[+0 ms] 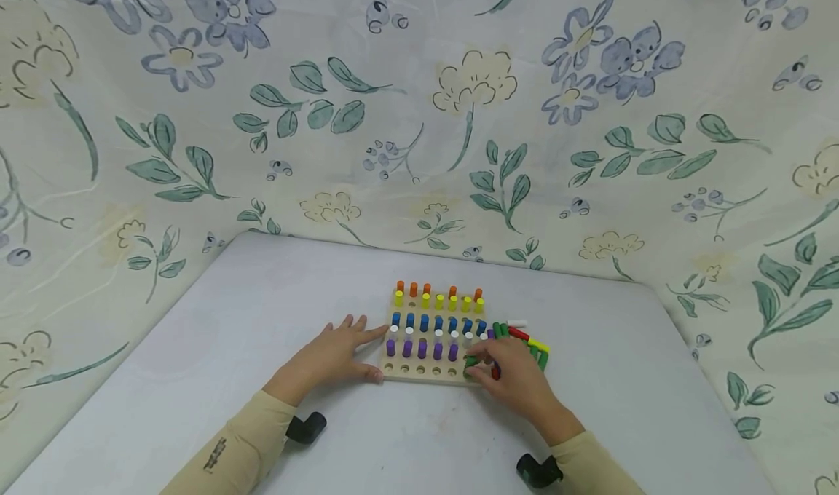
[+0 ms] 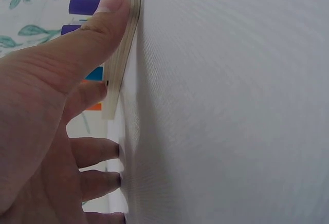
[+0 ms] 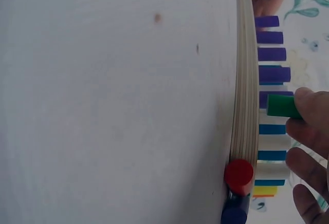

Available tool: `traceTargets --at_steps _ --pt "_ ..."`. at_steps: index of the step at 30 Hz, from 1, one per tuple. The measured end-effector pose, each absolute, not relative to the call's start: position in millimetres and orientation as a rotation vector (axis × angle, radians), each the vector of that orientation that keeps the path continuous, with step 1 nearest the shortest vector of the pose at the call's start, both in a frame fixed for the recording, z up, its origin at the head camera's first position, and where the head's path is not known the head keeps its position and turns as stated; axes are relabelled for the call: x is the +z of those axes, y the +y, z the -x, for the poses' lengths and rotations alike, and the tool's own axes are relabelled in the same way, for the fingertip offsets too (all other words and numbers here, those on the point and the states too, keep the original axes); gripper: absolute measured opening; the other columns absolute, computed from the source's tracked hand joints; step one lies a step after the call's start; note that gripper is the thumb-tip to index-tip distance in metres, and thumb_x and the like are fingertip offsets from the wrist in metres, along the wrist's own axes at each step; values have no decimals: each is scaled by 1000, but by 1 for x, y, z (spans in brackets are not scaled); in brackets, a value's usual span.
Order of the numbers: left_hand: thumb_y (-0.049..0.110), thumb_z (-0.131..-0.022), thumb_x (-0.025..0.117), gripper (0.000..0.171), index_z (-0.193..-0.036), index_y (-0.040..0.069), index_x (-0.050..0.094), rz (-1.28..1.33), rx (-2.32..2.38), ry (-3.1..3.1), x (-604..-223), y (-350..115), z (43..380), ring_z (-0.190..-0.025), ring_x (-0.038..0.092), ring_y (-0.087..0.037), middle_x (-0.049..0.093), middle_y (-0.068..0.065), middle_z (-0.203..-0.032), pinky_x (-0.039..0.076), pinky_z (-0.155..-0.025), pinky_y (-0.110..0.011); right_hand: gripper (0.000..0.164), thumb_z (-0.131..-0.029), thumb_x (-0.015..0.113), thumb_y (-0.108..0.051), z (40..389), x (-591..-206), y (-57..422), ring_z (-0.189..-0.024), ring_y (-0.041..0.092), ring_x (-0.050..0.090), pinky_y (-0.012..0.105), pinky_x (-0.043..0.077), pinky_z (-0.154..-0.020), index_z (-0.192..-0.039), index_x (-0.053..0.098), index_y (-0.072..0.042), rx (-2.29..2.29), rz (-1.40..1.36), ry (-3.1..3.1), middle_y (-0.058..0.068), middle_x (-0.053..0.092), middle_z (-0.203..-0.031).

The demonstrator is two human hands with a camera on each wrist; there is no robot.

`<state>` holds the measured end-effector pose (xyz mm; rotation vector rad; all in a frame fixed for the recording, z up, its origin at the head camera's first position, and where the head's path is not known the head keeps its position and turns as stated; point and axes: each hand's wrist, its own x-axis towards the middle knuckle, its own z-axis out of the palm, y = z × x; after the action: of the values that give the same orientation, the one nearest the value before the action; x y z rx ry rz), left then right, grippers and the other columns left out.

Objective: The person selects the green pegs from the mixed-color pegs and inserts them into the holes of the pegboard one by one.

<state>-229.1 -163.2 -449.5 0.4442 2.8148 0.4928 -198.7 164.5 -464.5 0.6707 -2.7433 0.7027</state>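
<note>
A wooden peg board (image 1: 429, 380) lies on the white table, with rows of orange, yellow, blue, white and purple pegs standing in it. Its front row shows several bare holes. My right hand (image 1: 514, 375) pinches a green peg (image 3: 281, 106) between thumb and finger, over the right part of that front row. In the right wrist view the peg's lower end is apart from the board. My left hand (image 1: 328, 357) lies at the board's left side, fingers spread. Its thumb (image 2: 110, 8) touches the front left edge, and its index finger (image 2: 92, 95) reaches the left side.
Loose pegs lie right of the board: a white peg (image 1: 516, 324), a red peg (image 1: 518, 333), a yellow peg (image 1: 539, 346) and several green ones, partly behind my right hand. Another red peg (image 3: 239, 176) and a dark blue peg (image 3: 235, 209) lie against the board. Floral cloth (image 1: 393, 116) hangs behind the table.
</note>
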Motion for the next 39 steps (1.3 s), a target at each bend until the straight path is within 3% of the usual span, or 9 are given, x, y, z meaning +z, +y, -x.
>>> traceTargets --at_steps 10,19,39 --pt "59 -77 80 90 -154 24 48 -455 494 2817 -450 -164 230 -150 20 -50 33 -26 -160 15 -120 -66 28 -85 85 -27 200 -465 156 -86 4 55 33 51 -82 -109 71 -23 713 -743 -2719 -14 66 -94" --pt "60 -77 80 90 -154 24 48 -455 493 2808 -450 -164 229 -150 20 -50 33 -26 -160 15 -120 -67 24 -85 85 -27 203 -464 146 -91 5 56 38 48 -92 -105 72 -23 706 -793 -2697 -14 70 -96" --pt "60 -77 80 91 -153 23 49 -480 499 2819 -452 -166 228 -149 21 -51 34 -27 -159 16 -119 -68 20 -86 84 -30 202 -463 128 -91 6 51 33 44 -86 -102 73 -26 695 -827 -2673 -16 72 -94"
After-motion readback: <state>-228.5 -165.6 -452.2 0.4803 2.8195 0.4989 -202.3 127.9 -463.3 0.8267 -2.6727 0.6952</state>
